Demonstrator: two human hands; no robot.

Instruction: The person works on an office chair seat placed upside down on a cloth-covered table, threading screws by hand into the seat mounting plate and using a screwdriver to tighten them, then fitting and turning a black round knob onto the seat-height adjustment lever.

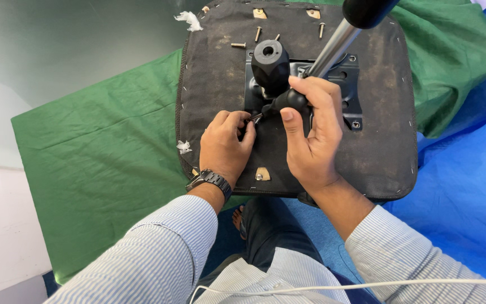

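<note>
Seat base: one dark, worn chair seat base (378,141), lying underside up on the cloths, its near edge close to the person's knees.
Mounting plate: one black metal plate (349,90) fixed at the centre of the seat base, with slots and holes.
Centre hub: one black moulded hub (270,66) with a round hole in its top, standing on the plate.
Lever: one bright metal rod (333,45) with a black grip at its far end, running from the plate up and right.
Loose screws: four visible (238,45), lying on the seat base beyond the hub, well apart from the hands.
Metal tabs: three tan brackets; two at the far edge (260,13), one at the near edge (262,174).
Paper scraps: two white pieces, one at the far left corner (189,20), one at the left edge (184,147).
Left hand: left hand (224,143) curled narrow, fingertips pinched on a small dark part just left of the plate; what it grips cannot be identified. A dark wristwatch (209,179) sits on the wrist.
Right hand: right hand (310,132) closed around a black tool handle (288,101), thumb along its near side, tip pointing toward the left hand.
Cloths: one green cloth (102,163) at left and far right; one blue cloth (468,180) at right.
Open room: bare seat fabric right of the plate; green cloth open at left; seat edges unobstructed.
</note>
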